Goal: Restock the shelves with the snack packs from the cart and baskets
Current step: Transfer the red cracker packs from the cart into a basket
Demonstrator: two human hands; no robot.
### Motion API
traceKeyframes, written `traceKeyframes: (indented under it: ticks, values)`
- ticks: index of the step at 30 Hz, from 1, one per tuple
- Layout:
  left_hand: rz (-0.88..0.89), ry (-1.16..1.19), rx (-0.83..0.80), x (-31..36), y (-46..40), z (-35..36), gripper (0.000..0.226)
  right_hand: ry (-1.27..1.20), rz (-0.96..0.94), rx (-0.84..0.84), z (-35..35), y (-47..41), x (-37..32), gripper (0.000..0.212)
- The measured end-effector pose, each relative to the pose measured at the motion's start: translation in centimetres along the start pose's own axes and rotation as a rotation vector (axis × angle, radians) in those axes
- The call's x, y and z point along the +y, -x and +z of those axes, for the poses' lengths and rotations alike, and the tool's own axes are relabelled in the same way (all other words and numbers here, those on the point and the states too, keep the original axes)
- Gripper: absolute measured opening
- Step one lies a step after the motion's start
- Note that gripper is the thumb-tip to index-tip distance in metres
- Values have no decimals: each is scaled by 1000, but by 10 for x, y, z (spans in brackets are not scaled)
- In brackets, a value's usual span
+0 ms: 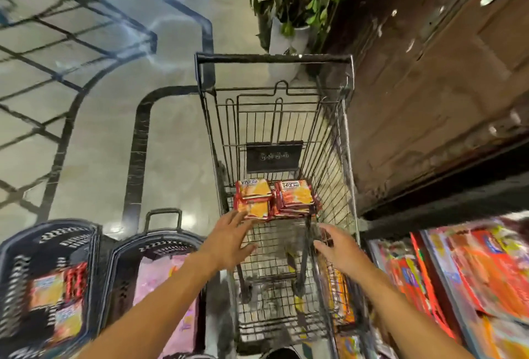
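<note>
A wire shopping cart [337, 141] stands in front of me. Two stacks of red-and-orange snack packs [274, 198] lie on its floor near the far end. My left hand [229, 241] reaches into the cart with fingers spread, its fingertips just short of the left stack. My right hand [337, 247] hovers open over the cart's right side and holds nothing. On the right, shelves [469, 278] carry orange and red snack packs. Two dark baskets sit on the floor at my left: one [43, 281] with orange packs, one [160, 278] with pink packs.
A potted plant [297, 14] stands beyond the cart beside a brown wooden wall [429, 72]. The tiled floor [94, 129] with dark lines spreads to the left. More orange packs [339, 295] show through the cart's right side.
</note>
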State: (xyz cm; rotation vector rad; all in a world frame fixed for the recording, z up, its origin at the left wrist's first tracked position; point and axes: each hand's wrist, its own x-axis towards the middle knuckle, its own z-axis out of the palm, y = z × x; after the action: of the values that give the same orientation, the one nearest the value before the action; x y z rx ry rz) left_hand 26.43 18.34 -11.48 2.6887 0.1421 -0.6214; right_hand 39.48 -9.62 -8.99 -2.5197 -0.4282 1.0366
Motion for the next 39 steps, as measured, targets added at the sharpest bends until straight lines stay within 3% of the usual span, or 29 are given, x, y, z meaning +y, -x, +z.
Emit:
traceKeyframes:
  ticks: [4,14,26,39]
  values:
    - [-87,26,-69,-1,-41,8,71,-48,41,-82,-8,-71,14,52]
    - [-233,110,-264,-24,-147,51,71,-4,77,-85,9,-202,55,59]
    - [-293,144,-204,-42,-200,84,65,-149,193,-48,31,-301,83,66]
    - [-334,225,-235,-58,-201,106,72,-294,352,21,67,-329,80,121]
